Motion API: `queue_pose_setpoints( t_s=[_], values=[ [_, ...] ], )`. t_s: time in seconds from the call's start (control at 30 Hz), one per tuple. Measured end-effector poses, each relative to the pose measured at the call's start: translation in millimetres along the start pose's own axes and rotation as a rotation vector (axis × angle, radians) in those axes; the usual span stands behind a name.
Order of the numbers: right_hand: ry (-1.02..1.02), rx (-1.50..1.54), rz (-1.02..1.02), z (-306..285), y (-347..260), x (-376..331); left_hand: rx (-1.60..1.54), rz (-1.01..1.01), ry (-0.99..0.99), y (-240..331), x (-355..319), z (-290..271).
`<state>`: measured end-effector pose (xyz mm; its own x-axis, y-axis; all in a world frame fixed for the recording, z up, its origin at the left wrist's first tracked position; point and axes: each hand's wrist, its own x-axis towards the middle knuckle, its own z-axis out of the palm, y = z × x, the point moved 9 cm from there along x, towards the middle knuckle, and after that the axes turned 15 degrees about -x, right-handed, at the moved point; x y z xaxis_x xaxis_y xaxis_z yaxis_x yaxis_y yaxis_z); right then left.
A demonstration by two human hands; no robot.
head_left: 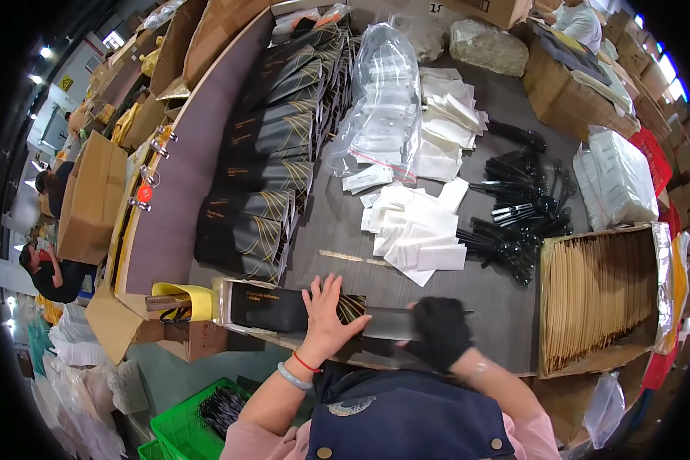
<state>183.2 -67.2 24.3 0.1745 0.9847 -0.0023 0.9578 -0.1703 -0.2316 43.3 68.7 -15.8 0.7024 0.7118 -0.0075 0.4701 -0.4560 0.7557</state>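
At the table's front edge my left hand (326, 316) lies with fingers spread on a long black printed packet (272, 309) with gold lines at its right end. A red string and a pale bangle circle that wrist. My right hand (441, 331), in a black glove, is smeared by motion over the right end of a smooth dark strip (387, 323) that stretches from the packet; its fingers cannot be made out. Several similar black packets (264, 169) stand in an overlapping row to the left. Beyond my hands lie white paper sachets (414, 226) and black plastic-looking utensils (514, 222).
A carton of upright brown sheets (598, 299) stands at the right, below a wrapped white stack (617, 176). A clear bag (383, 100) covers more sachets. A raised board (165, 199) borders the left. A green crate (195, 418) sits below; other people work beyond.
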Motion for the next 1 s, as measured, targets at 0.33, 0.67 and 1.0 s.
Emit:
queue_pose_setpoints(
  t_s=[0.33, 0.67, 1.0],
  values=[
    [0.378, 0.081, 0.329, -12.6, 65.8, -31.1, -0.147, 0.415, 0.002, 43.7, 140.2, -12.0],
    [0.356, 0.026, 0.436, 9.3, 89.4, -51.4, -0.236, 0.095, 0.371, 4.0, 346.1, 37.5],
    [0.344, 0.132, 0.432, -2.5, 90.2, -47.2, -0.382, -0.2, 0.082, -31.4, 423.3, 68.2]
  ],
)
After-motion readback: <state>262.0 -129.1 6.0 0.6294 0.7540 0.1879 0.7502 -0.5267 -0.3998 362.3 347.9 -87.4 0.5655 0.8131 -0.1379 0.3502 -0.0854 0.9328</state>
